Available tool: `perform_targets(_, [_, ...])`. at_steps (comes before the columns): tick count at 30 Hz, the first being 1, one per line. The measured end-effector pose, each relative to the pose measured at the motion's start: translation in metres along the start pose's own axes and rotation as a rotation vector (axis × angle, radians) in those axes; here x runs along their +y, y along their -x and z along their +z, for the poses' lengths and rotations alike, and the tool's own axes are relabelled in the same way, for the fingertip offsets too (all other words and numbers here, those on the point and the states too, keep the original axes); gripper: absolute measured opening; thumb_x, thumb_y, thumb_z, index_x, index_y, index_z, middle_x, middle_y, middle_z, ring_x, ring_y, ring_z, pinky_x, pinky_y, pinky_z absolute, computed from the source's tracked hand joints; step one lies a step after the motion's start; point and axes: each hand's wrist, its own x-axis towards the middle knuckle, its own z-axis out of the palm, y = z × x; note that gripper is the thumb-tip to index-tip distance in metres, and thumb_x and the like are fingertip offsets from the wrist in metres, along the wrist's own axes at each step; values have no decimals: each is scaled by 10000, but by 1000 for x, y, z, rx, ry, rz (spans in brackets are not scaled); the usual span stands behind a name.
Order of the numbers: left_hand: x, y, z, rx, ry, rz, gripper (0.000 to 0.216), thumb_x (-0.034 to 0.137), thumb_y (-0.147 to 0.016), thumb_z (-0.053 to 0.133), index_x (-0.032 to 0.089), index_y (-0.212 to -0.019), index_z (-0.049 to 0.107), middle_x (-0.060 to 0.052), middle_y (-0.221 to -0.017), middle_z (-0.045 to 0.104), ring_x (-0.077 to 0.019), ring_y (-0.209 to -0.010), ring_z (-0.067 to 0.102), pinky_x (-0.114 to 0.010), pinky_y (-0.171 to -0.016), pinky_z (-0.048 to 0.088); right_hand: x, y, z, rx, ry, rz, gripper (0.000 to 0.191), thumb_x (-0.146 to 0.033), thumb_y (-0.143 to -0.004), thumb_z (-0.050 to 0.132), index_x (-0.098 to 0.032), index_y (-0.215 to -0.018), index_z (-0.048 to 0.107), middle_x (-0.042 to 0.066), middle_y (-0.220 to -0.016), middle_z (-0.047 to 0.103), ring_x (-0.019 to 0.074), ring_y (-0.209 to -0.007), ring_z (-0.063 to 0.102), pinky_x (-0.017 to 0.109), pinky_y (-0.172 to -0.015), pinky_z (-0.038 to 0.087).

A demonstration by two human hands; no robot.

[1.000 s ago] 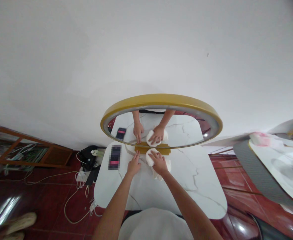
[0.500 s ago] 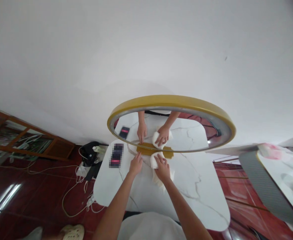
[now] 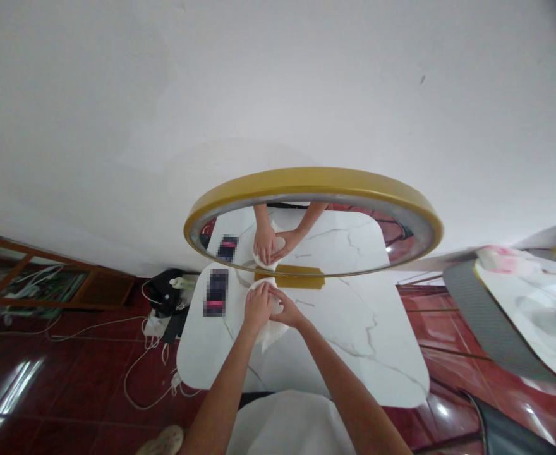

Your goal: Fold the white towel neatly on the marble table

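Note:
Both hands meet over a bunched white cloth (image 3: 269, 333) on the marble-patterned tabletop (image 3: 354, 341), close to the mirror's gold base plate (image 3: 301, 282). My left hand (image 3: 258, 304) lies over the cloth's left side, its fingers curved around it. From the right, my right hand (image 3: 289, 309) grips the cloth, with its fingertips by the left hand's fingers. Part of the cloth shows between the hands, and a loose end trails toward me. Above the plate leans the oval, gold-framed mirror (image 3: 313, 179), reflecting both hands and the cloth.
A dark, blurred-out rectangular object (image 3: 216, 292) lies at the table's left. On the floor beside it are a black bag (image 3: 163, 292) and white cables (image 3: 133, 373). A second table (image 3: 534, 316) stands at right, with a black chair (image 3: 510, 417) nearby.
My right hand has moved left with the white cloth. My left hand, earlier resting by the base plate, is now on the cloth too. The view has shifted slightly.

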Motion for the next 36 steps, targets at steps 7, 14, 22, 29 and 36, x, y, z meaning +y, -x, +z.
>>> perform_targets(7, [-11,-3,11,-10,-83,-5,560,319,-906,362,271,-1438,194,-4,-1493,246,-222,-1353,230,-407,-1112,163,31,51,-24,281,327,339,618,-248,-818,429,-260,-1412,257,41,-1477,270,205,-1355,205,442,-1092,180])
perform_targets(14, [-12,-33,11,-26,-103,-130,576,321,-878,445,254,-1419,257,-70,-1450,327,-271,-1323,271,-428,-1045,278,52,71,-26,161,534,420,738,-235,-807,395,-301,-1449,39,-42,-1518,117,168,-1387,44,438,-1090,176])
perform_targets(22, [-16,-18,14,143,63,-378,375,353,-896,425,259,-1257,457,-91,-1252,488,-272,-1170,434,-445,-954,347,56,71,-19,178,510,429,742,-229,-812,381,-306,-1447,5,-57,-1519,96,150,-1387,20,430,-1101,151])
perform_targets(29, [-35,-41,18,274,322,-475,321,325,-858,514,220,-1161,519,-96,-1138,549,-233,-1068,539,-357,-886,410,59,72,-19,181,534,412,732,-250,-833,368,-301,-1443,-34,-60,-1519,73,159,-1388,15,439,-1098,160])
perform_targets(36, [-54,-77,25,392,523,-484,274,229,-745,643,147,-1004,608,-113,-994,622,-236,-977,596,-362,-876,434,61,73,-18,194,553,402,747,-247,-829,367,-303,-1439,-59,-66,-1518,60,163,-1388,27,439,-1094,174])
